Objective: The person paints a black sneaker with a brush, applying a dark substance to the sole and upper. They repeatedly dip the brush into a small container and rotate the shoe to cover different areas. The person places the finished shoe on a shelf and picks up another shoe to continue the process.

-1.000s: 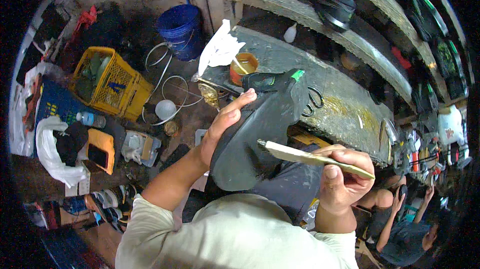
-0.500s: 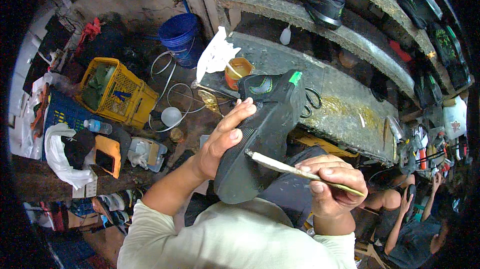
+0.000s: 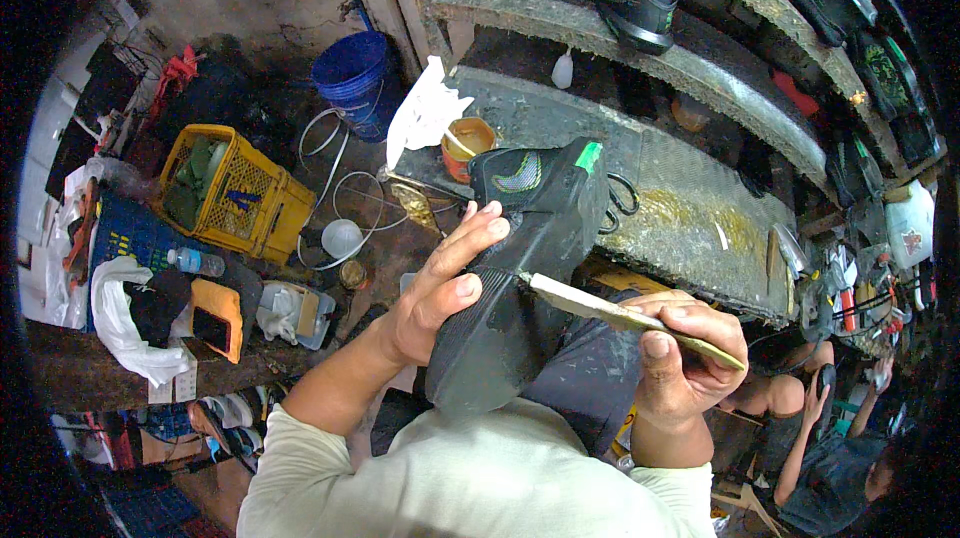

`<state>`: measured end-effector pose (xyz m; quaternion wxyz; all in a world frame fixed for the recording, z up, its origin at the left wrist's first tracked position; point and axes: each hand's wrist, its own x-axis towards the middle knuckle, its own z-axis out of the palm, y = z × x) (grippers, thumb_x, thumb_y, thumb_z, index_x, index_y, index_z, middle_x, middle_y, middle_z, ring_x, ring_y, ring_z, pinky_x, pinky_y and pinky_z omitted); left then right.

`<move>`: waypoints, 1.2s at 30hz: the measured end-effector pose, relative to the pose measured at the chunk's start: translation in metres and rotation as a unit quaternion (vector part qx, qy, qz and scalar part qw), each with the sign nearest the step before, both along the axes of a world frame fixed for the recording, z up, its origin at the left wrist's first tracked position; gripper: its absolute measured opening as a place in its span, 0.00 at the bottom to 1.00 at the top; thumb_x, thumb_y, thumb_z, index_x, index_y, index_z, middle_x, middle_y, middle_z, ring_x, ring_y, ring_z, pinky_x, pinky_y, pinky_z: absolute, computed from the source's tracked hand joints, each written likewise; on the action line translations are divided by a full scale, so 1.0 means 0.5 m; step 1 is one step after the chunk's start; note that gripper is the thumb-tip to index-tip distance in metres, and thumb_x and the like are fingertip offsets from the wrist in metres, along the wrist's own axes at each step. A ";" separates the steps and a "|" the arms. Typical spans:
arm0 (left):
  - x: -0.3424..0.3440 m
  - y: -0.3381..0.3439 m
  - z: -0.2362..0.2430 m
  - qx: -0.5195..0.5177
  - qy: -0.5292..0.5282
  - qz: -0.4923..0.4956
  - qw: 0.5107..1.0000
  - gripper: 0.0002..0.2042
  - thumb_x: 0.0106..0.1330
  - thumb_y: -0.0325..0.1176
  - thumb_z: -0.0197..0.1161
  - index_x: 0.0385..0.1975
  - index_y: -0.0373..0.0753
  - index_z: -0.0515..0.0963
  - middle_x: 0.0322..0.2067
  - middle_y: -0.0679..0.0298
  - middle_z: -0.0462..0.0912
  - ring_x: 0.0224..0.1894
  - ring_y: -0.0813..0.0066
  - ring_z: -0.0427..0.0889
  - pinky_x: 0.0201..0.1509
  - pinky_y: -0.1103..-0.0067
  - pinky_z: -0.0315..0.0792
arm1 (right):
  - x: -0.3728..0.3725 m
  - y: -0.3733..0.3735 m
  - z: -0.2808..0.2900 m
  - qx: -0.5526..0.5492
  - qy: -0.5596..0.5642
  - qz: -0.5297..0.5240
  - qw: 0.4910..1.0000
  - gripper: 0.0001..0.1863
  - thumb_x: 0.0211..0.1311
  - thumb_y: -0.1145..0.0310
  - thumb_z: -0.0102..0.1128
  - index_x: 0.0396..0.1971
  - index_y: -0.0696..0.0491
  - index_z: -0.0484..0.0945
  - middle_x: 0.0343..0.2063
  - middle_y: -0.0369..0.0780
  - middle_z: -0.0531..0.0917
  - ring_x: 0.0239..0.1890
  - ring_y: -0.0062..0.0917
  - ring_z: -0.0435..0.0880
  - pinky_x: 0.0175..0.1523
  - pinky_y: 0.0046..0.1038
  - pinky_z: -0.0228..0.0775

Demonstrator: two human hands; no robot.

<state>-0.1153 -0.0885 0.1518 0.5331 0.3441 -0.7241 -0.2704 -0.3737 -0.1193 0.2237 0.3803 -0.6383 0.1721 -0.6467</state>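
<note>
A black shoe (image 3: 500, 343) with a green patch (image 3: 590, 155) at its far end is tilted over my lap. My left hand (image 3: 435, 303) is closed on its left side, fingers lying along the ribbed edge. My right hand (image 3: 690, 358) pinches a thin, flat, pale stick-like brush (image 3: 590, 306) by its yellowish end. The dark tip of the brush touches the shoe near the middle of the side facing me. Just beyond the shoe, an orange cup (image 3: 467, 146) holds a yellowish-brown substance and a pale stick.
A grey, stained bench (image 3: 690, 228) lies beyond the shoe, with white paper (image 3: 425, 108) at its left end. Shoes sit on curved shelves (image 3: 560, 16). Left are a yellow crate (image 3: 270, 223), blue buckets (image 3: 350, 83) and a bottle (image 3: 197, 261). A co-worker (image 3: 835, 473) sits lower right.
My right hand has moved slightly right, and the brush tip has slid farther up and right along the shoe. My left hand keeps its hold on the shoe.
</note>
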 end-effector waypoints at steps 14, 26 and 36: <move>-0.005 -0.006 0.017 0.031 -0.040 0.020 0.999 0.28 0.68 0.30 0.67 0.65 0.46 0.62 0.68 0.32 0.65 0.70 0.30 0.66 0.75 0.40 0.53 | -0.003 0.012 -0.005 0.032 -0.011 0.060 0.998 0.12 0.59 0.84 0.69 0.43 0.62 0.82 0.33 0.52 0.89 0.38 0.42 0.91 0.43 0.38 0.86; -0.012 -0.022 0.017 -0.127 -0.080 0.018 0.989 0.34 0.63 0.30 0.72 0.68 0.41 0.62 0.68 0.33 0.66 0.71 0.34 0.68 0.75 0.45 0.56 | -0.007 0.011 -0.006 0.024 0.009 0.020 0.999 0.13 0.57 0.84 0.70 0.43 0.62 0.82 0.32 0.52 0.89 0.37 0.42 0.91 0.43 0.39 0.86; -0.025 -0.021 0.019 -0.127 -0.091 0.046 0.987 0.37 0.59 0.29 0.74 0.68 0.33 0.63 0.66 0.33 0.69 0.67 0.35 0.72 0.74 0.50 0.62 | -0.011 0.011 -0.007 0.032 0.018 0.045 0.998 0.12 0.57 0.84 0.70 0.42 0.62 0.83 0.33 0.52 0.89 0.37 0.42 0.91 0.43 0.37 0.86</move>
